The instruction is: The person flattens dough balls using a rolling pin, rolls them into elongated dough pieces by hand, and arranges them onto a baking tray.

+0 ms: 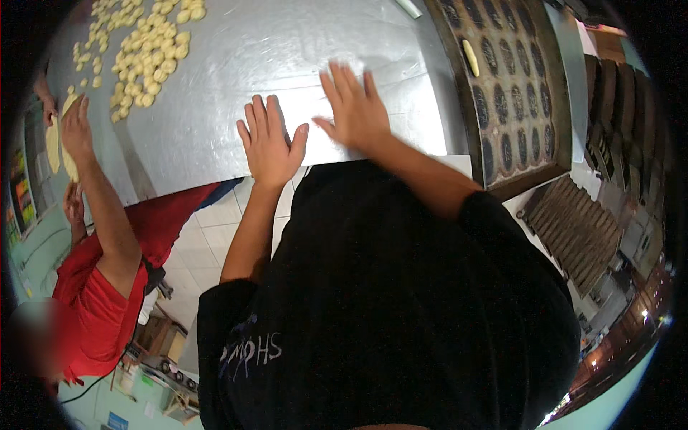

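At the far left, a co-worker's hand (49,107) is at the upper end of a dough strip (53,147). Just beside it, a person in a red shirt (107,308) extends one arm over the table; that person's hand (77,129) lies on a second strip (70,165). To the right, a large group of small, pale-yellow dough balls (154,57) is spread on the metal table (229,57). The balls are well apart from the wearer's hands.

At centre, the left hand (271,147) is palm down over the near part of the table. Its fingers are straight, with narrow gaps; the thumb is set wide to the right. The right hand (356,107) is beside it and slightly farther from the near edge. Its fingers are extended and spread, the thumb pointing left; the outline is blurred. Neither hand shows a gripped item. Contact beneath the palms cannot be determined.

To the right of the table, a dark-framed tray (530,183) contains rows of dark oval hollows. A single dough stick (471,57) lies near its left side. Farther right are a ridged brown rack (573,233) and a row of dark pans (623,129).
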`<state>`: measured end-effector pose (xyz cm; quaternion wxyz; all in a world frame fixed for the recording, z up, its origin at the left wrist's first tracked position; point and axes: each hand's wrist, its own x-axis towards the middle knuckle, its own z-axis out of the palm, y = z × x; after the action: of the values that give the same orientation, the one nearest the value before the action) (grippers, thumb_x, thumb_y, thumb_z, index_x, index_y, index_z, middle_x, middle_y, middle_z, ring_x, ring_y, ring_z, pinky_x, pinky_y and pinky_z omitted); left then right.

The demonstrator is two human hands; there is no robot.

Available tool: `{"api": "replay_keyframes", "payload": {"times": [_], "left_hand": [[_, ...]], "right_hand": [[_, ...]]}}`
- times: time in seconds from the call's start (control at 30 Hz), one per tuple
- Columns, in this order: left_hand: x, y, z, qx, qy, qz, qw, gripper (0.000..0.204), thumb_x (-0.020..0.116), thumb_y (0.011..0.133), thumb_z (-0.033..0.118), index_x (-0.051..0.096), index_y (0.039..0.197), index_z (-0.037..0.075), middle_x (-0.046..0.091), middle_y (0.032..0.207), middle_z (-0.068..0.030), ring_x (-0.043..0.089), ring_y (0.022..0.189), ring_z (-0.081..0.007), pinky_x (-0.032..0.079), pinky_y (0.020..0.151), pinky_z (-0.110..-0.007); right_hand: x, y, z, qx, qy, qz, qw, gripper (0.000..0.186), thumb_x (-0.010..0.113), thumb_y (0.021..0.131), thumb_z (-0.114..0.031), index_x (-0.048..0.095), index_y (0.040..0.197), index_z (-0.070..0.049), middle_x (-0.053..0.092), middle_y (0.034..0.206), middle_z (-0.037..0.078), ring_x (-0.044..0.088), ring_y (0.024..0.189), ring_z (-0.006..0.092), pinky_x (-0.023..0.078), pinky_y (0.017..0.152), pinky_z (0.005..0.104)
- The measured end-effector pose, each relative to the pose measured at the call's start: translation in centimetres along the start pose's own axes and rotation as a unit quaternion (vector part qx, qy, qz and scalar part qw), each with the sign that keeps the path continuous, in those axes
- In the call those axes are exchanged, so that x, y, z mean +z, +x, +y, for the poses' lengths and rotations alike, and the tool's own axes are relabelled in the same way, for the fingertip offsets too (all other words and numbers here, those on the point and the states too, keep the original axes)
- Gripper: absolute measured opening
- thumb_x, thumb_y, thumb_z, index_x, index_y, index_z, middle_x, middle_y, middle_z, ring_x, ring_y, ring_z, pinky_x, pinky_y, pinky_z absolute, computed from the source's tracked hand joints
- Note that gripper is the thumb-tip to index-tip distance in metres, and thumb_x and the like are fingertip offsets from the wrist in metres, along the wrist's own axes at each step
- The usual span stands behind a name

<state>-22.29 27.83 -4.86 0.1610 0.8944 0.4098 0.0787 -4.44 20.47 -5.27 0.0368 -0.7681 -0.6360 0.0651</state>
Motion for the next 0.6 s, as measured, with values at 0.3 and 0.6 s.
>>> {"api": "replay_keyframes", "payload": {"times": [0.3,0.6], "left_hand": [[0.2,0.7,0.2,0.004,-0.03,0.011,0.999,0.071,0.046,0.093,0.044,0.031,0.145,-0.003,0.029,0.15,-0.0296,0.022,0.141,-0.0456,0.008,0.114,-0.059],[0.0,0.3,0.1,0.004,-0.044,0.003,0.999,0.07,0.047,0.093,0.044,0.034,0.143,-0.003,0.028,0.15,-0.0308,0.021,0.141,-0.0473,0.007,0.113,-0.06]], "right_hand": [[1.9,9.5,2.5,0.032,0.025,0.08,0.996,0.073,0.033,0.096,-0.059,0.028,0.15,-0.01,0.024,0.156,0.013,0.022,0.144,0.0281,0.013,0.117,0.0491],[-3.9,1.9,8.5,-0.168,0.162,0.036,0.972,0.035,0.07,0.083,-0.028,0.064,0.113,-0.01,0.067,0.104,0.009,0.061,0.101,0.0271,0.043,0.095,0.0399]]}}
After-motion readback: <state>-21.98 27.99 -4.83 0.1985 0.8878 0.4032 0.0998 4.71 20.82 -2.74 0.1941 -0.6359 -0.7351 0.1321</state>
